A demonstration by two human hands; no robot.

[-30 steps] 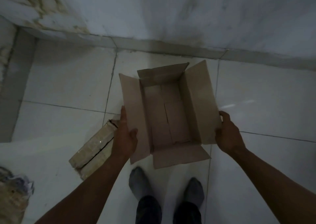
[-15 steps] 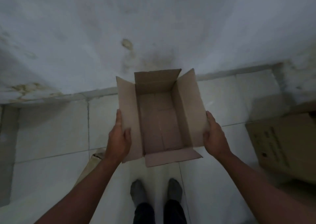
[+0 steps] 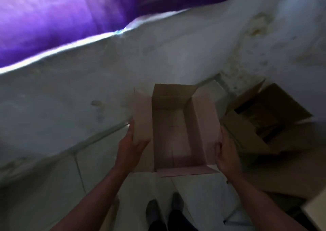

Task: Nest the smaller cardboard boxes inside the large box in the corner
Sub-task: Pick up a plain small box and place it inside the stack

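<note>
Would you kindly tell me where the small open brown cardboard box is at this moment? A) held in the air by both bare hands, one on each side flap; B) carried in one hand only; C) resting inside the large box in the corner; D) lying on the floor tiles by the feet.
A: the small open brown cardboard box is gripped by the left hand and the right hand, with the large brown cardboard box open to its right.

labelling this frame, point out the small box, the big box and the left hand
small box (image 3: 173, 135): head view, inner floor
big box (image 3: 275, 107): head view, far flap
left hand (image 3: 131, 148): head view, back of hand
</note>
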